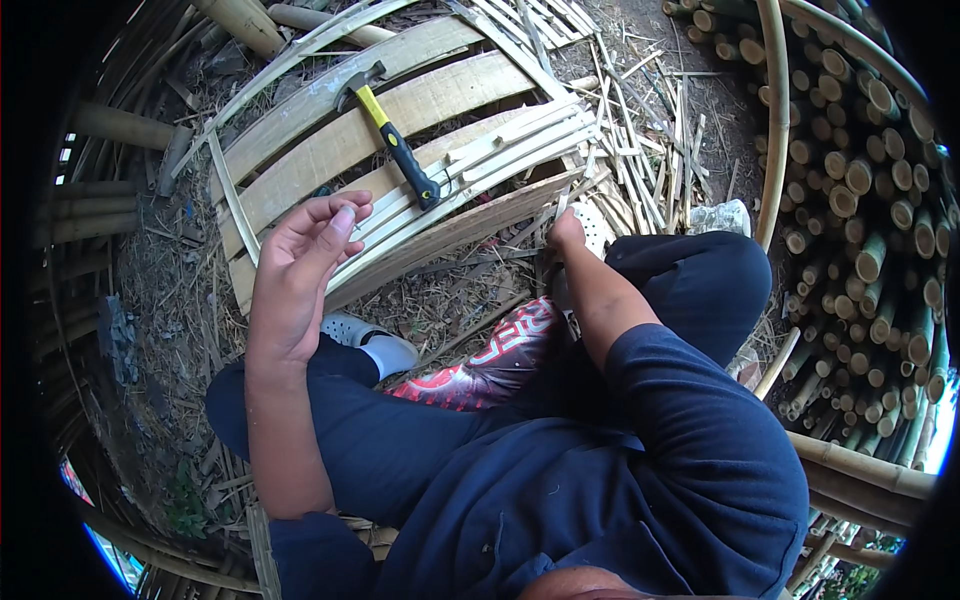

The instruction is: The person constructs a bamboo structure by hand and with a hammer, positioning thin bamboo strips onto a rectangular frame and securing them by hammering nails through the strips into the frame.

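Note:
My left hand [305, 262] is raised above my knee, palm toward me, fingers curled loosely with nothing clearly in them. My right hand [566, 232] reaches down to the ground beside a white slotted shoe [594, 226], its fingers hidden among thin bamboo strips. A hammer [392, 137] with a yellow and black handle lies on a panel of wide bamboo slats [330, 150] in front of me. A bundle of thin bamboo strips [520, 135] lies across the panel's near end.
A stack of cut bamboo poles [870, 210] fills the right side. A curved bamboo pole [775, 120] stands beside it. Loose splinters and strips [650, 130] litter the dirt. A grey shoe [365, 340] and a red patterned cloth [490, 360] sit between my legs.

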